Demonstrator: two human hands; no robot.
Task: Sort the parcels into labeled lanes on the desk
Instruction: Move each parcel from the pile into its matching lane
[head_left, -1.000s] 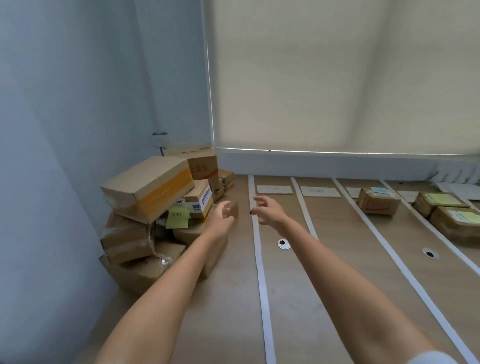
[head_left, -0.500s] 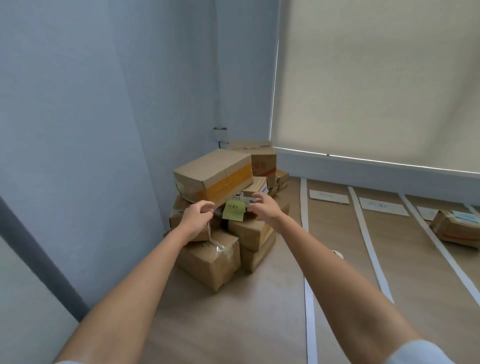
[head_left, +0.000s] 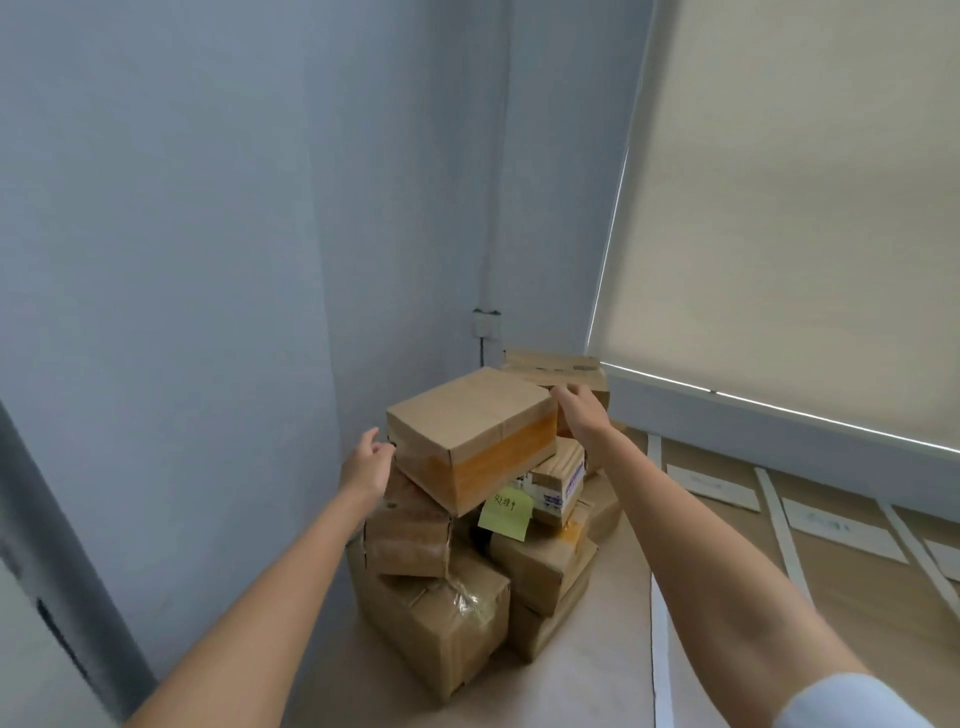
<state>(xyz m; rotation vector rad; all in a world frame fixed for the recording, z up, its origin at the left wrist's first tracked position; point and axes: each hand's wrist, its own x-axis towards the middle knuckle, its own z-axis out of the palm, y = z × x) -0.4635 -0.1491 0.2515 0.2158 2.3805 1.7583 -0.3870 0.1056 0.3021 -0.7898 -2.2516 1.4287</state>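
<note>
Head view, largest items first. Tabletop (head_left: 597, 691): light wood, set into a corner between blue-grey walls and a window with a cream roller blind (head_left: 805, 208). White tape strips (head_left: 661, 649) divide its right part into lanes, with white label cards (head_left: 717, 486) lying at the far end of the lanes.

Parcel pile (head_left: 467, 597): brown cardboard boxes stacked in the corner, left of the first tape strip. Top box (head_left: 470, 434): largest of the upper tier, tilted, with an orange tape band along its near side; it rests on smaller boxes beneath. A further box (head_left: 561, 370) stands behind it against the wall. Small white-labelled box (head_left: 558, 480) sits under the top box's right end. Green sticky note (head_left: 505, 513), handwritten, hangs on the pile front just below the top box.

Left hand (head_left: 368, 465): at the top box's left end, fingers relaxed and spread, at or just short of the cardboard; contact cannot be confirmed. Right hand (head_left: 582, 410): at the box's far right corner, fingers extended and loosely apart, holding nothing
</note>
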